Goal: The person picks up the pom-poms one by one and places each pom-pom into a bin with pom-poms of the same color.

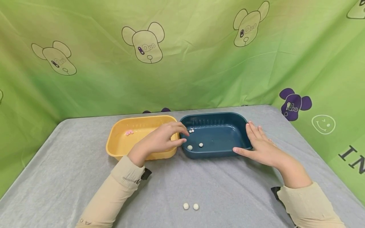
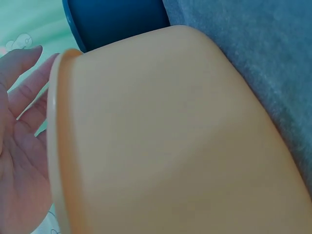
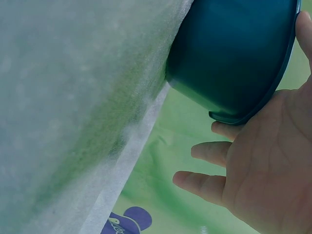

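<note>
My left hand (image 1: 163, 136) reaches across the right side of the yellow basin (image 1: 112, 139), its fingertips over the left edge of the blue basin (image 1: 212, 154). Thumb and fingers are apart, with nothing visible between them. Inside the blue basin, near those fingertips, lie a larger white ball (image 1: 189, 147), a smaller white ball (image 1: 201, 145) and a pair of tiny white balls (image 1: 191, 130). My right hand (image 1: 263, 148) rests at the blue basin's right end, fingers spread and straight, thumb along the front rim. In the right wrist view, its fingers (image 3: 209, 153) extend beyond the rim.
Small pink balls (image 1: 129, 132) sit in the yellow basin's back left. Two white balls (image 1: 191, 206) lie on the grey cloth (image 1: 228, 190) near the front. The basins stand side by side, before a green printed curtain (image 1: 185, 79) that hangs behind and beside the table.
</note>
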{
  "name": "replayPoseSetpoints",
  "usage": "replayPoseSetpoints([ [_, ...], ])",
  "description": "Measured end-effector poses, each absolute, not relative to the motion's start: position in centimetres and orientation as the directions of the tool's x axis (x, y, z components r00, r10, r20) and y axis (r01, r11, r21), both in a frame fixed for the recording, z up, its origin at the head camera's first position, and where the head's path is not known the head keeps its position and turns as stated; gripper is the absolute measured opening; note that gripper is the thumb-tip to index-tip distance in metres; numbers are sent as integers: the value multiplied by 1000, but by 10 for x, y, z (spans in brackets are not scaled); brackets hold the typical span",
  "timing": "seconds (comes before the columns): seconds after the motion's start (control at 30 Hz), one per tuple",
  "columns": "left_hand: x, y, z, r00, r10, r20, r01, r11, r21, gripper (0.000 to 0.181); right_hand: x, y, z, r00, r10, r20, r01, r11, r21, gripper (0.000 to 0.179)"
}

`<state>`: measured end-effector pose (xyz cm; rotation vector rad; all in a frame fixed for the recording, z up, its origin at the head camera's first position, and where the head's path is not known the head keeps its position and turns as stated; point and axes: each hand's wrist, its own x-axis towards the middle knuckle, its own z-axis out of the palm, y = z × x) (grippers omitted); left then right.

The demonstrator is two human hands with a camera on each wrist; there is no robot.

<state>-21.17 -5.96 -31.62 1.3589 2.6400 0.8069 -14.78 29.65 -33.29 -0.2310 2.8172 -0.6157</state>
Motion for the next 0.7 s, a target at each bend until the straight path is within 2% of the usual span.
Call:
replayPoseSetpoints([
  [0.3,-203,-63,-311,-584,791,182,764,459,454,24,-148,297,-333,-956,-210,-202,-108,900,-423,113],
  [0.57,-193,-67,-312,-596,785,166,758,483,438,28,-148,296,-333,-957,-209,-204,-106,899,-424,112],
  [0.7,-190,-68,-311,-584,795,166,770,478,422,28,-148,296,-333,-956,-208,-204,-104,898,-427,113],
])
